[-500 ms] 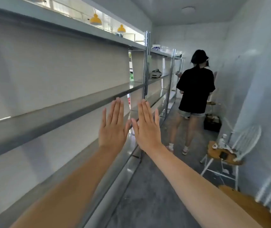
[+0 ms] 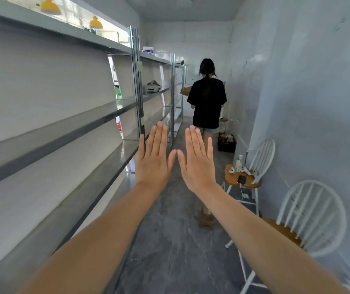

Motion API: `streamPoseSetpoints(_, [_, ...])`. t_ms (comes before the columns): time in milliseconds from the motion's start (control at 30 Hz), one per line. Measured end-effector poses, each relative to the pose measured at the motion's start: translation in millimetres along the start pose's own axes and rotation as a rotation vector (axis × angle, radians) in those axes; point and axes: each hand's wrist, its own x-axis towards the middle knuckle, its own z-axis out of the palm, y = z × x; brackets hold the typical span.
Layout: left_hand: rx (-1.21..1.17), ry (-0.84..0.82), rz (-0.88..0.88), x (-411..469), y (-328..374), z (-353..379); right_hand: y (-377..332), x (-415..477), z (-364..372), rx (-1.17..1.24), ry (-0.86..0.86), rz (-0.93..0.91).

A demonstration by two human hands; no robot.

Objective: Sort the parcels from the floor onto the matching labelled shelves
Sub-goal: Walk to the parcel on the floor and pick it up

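My left hand (image 2: pixel 154 158) and my right hand (image 2: pixel 197 159) are stretched out in front of me, backs toward me, flat, thumbs almost touching. Neither holds anything. Long grey metal shelves (image 2: pixel 68 130) run along the left wall, and the nearest bays are bare. A small brown parcel (image 2: pixel 205 219) lies on the grey floor below my right forearm. A dark crate (image 2: pixel 226 143) with packages in it stands on the floor further down the aisle, by the right wall.
A person in a black shirt (image 2: pixel 208 102) stands down the aisle, back to me, holding a brown parcel. Two white chairs with wooden seats (image 2: pixel 254 168) (image 2: pixel 310 219) line the right wall; the nearer-to-the-person one carries a phone and small items. A white headset (image 2: pixel 153 87) rests on a far shelf.
My view has swung right toward the aisle's middle. Both hands stay raised and flat, now slightly apart. The person has stepped further away down the aisle.
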Motion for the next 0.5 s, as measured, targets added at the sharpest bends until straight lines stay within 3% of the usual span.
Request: streamPoseSetpoints(500, [-0.107, -0.017, 0.051, 85.6, 87.5, 81.8, 130.3, 54.1, 51.3, -0.046, -0.008, 0.055])
